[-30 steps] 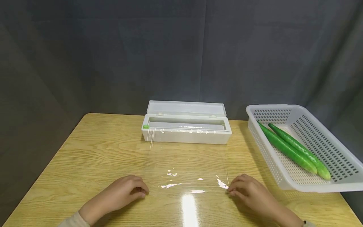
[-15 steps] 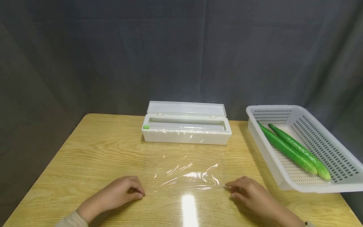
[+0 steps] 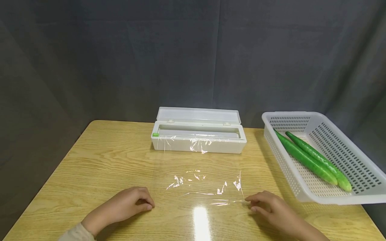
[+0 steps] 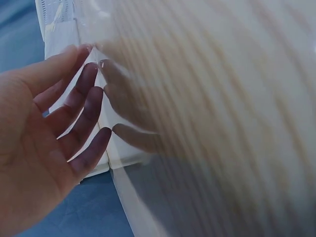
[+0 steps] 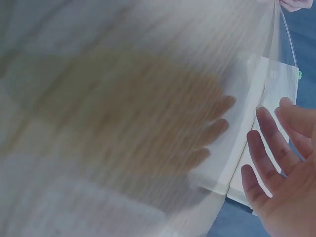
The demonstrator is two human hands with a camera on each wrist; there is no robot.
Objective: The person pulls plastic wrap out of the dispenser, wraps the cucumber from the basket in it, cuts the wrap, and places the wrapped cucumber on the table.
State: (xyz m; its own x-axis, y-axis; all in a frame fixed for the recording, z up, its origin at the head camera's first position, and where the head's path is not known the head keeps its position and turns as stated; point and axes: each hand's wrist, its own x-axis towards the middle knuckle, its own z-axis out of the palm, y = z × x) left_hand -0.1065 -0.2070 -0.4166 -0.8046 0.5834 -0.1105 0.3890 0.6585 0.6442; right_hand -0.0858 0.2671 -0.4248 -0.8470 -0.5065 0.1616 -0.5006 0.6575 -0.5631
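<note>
A sheet of clear plastic wrap (image 3: 193,185) stretches from a white wrap dispenser (image 3: 199,145) toward both hands. At its near left corner, my left hand (image 3: 128,207) pinches the film's edge between thumb and index finger; the other fingers are loosely bent in the left wrist view. My right hand (image 3: 272,212) is at the near right corner. Its extended index fingertip touches the film's corner, and the thumb sits apart from it in the head view. The dispenser's lid (image 3: 199,115) stands up, showing the roll (image 3: 197,133) inside. A green slider (image 3: 155,134) is at the left end of the front rim.
A white perforated basket (image 3: 304,197) holding two cucumbers (image 3: 304,160) stands on the right of the wooden table (image 3: 99,150). Behind the table hangs a dark curtain (image 3: 150,60).
The film's glare and wrinkles have shifted. My right index finger has straightened away from the thumb, and that hand has moved slightly right. My left hand shifted slightly left, then stayed.
</note>
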